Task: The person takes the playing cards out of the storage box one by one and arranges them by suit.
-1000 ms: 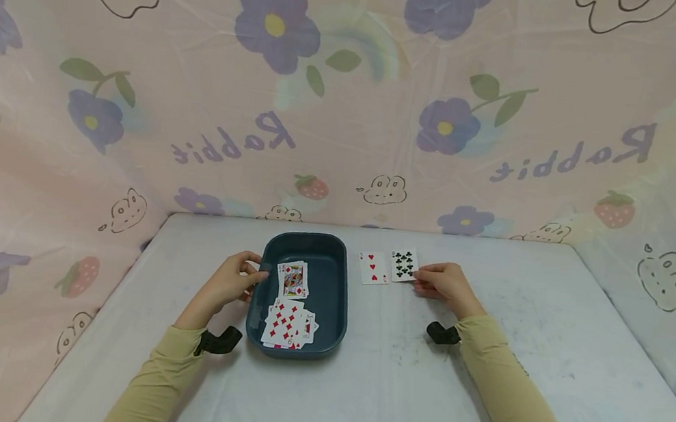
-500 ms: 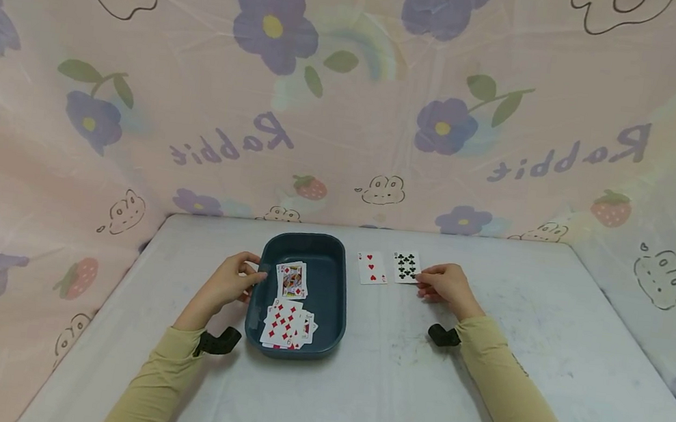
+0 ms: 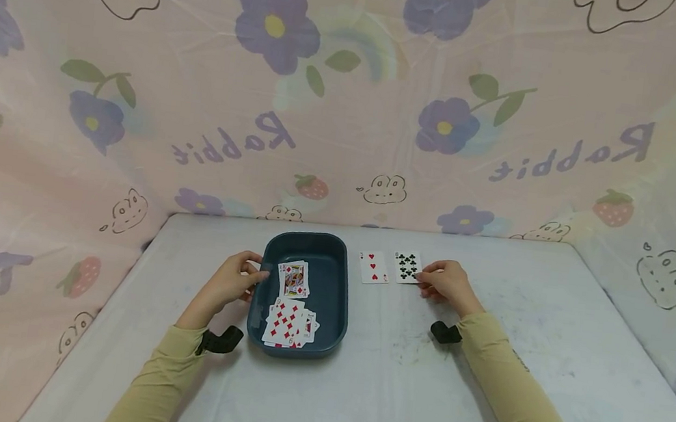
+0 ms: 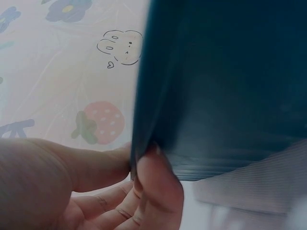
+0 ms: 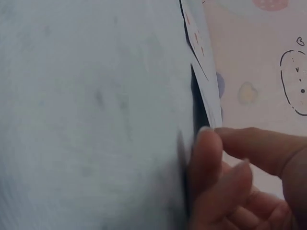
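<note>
My left hand (image 3: pixel 234 279) pinches the left rim of a dark blue tray (image 3: pixel 329 293); the left wrist view shows thumb and finger on either side of the tray wall (image 4: pixel 216 96). Inside lie two groups of playing cards: face cards with a king of diamonds (image 3: pixel 294 279) on top, and a looser pile topped by a diamonds card (image 3: pixel 284 322). Right of the tray, a three of hearts (image 3: pixel 372 267) lies face up. Beside it is a clubs playing card (image 3: pixel 406 266), its lower right edge pinched by my right hand (image 3: pixel 446 284). The right wrist view shows that card (image 5: pixel 212 108) nearly edge-on.
A white-covered table (image 3: pixel 355 405) carries everything. Patterned fabric (image 3: pixel 349 102) with flowers and rabbits rises behind it and at both sides. A black wrist mount (image 3: pixel 220 340) sticks out from the left sleeve and another (image 3: pixel 445 333) from the right.
The clubs card has shifted slightly right in my right hand's pinch, widening its gap from the three of hearts. The left hand and tray look unchanged.
</note>
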Motion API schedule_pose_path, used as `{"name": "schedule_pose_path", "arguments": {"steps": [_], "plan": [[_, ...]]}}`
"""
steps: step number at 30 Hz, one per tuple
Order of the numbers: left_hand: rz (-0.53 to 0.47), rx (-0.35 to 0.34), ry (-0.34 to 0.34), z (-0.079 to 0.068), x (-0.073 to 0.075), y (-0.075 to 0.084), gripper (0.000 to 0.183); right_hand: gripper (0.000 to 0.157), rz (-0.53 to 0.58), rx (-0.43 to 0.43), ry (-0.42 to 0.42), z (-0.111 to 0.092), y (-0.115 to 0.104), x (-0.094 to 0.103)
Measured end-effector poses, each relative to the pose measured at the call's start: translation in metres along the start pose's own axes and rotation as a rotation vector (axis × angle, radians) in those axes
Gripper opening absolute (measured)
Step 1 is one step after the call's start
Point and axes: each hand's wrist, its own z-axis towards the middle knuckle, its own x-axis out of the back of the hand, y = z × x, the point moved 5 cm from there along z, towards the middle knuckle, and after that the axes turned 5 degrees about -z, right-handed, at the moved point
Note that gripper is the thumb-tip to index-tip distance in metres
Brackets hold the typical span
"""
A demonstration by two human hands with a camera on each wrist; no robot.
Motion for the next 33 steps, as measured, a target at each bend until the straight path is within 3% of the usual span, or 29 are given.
{"name": "schedule_pose_path", "arguments": {"steps": [33], "plan": [[-0.018,0.006,0.009,0.0018,-0.0013,-0.0009,0.039,0.028,-0.123,0.046,0.065,-0.0014,-0.0037,-0.0005]]}}
